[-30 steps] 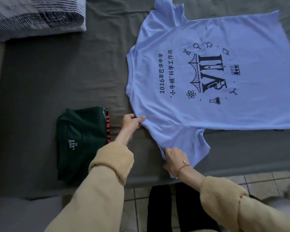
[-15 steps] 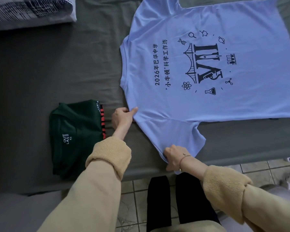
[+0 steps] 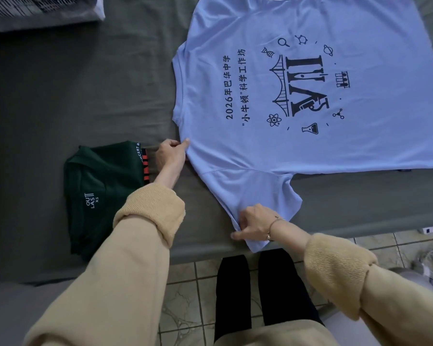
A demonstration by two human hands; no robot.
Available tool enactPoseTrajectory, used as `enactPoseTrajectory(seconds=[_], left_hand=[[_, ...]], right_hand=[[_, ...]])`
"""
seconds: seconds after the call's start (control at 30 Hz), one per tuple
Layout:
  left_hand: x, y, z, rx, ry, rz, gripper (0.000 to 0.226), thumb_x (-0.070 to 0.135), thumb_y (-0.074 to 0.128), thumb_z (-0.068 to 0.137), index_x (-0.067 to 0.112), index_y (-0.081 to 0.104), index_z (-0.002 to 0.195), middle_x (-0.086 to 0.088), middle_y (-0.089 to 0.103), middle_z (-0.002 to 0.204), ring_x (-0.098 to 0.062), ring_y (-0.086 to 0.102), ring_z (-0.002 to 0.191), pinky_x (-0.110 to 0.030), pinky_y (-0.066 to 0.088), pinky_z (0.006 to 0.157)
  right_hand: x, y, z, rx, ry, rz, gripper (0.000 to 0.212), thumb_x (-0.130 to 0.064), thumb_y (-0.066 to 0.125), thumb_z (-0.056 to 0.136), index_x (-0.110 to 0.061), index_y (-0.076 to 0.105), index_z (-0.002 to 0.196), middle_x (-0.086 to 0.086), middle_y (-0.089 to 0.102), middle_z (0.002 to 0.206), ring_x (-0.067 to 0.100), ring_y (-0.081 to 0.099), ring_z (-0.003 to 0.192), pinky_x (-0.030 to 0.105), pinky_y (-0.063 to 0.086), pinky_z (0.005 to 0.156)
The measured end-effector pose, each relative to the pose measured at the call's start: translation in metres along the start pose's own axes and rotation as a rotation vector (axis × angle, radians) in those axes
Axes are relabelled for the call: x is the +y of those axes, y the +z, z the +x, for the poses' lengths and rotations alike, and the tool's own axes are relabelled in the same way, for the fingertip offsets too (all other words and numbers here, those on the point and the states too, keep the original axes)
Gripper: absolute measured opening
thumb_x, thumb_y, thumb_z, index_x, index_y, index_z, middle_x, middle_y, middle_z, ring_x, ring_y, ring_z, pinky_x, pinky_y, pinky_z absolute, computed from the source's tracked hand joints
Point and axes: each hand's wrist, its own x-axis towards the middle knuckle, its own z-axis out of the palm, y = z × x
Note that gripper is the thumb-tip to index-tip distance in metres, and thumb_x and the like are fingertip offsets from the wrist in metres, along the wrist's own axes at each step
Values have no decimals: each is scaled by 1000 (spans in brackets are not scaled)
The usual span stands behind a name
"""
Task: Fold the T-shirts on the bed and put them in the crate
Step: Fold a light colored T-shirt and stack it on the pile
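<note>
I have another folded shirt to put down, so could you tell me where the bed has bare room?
The widest bare sheet lies between the pillow, the green shirt and the blue shirt's collar. A narrower strip runs below the blue shirt's hem side. It is crowded where the left hand and right hand pinch the sleeve.

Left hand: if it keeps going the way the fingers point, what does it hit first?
The left hand points up and right and already pinches the blue T-shirt at the shoulder edge, so it would probably slide onto that shirt's fabric first.

Dim, soft daylight, wide-angle edge distortion
</note>
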Motion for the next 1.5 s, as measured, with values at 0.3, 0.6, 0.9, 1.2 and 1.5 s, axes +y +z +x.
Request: enactPoseTrajectory(seconds=[0.3,0.6,0.9,1.2,1.5], left_hand=[[0,3,1,-19,-1,51,16,30,59,89,15,60,84,-10,69,91,-27,65,91,-28,44,74],[4,-1,11,-97,-123,-101,25,21,61,88,18,50,66,-8,62,90,-30,64,96,-35,49,82],[6,-1,9,-89,-138,-113,25,18,62,88,18,49,66,-8,63,91,-31,65,99,-36,50,86],[6,-1,9,-97,-148,-156,27,18,63,89,18,47,67,-8,61,94,-24,59,88,-34,49,84],[7,-3,6,-104,-150,-152,28,15,66,87,17,48,66,-9,63,92,-24,60,85,-33,50,82]], right_hand=[[-3,20,-2,181,57,129,19,-12,66,73,-15,67,92,9,67,101,30,60,96,24,36,64],[-7,12,-24,263,96,-70,27,-16,56,85,-15,36,67,6,42,79,27,41,83,26,25,55],[-10,12,-24,236,17,-174,56,4,58,82,-17,9,63,0,18,65,32,58,100,27,25,50],[-15,29,-23,314,2,-206,40,11,49,84,-15,23,67,3,31,68,27,57,106,26,17,47],[2,22,-40,512,-9,-305,53,5,76,54,-13,39,88,-1,33,53,28,56,54,25,1,41]])
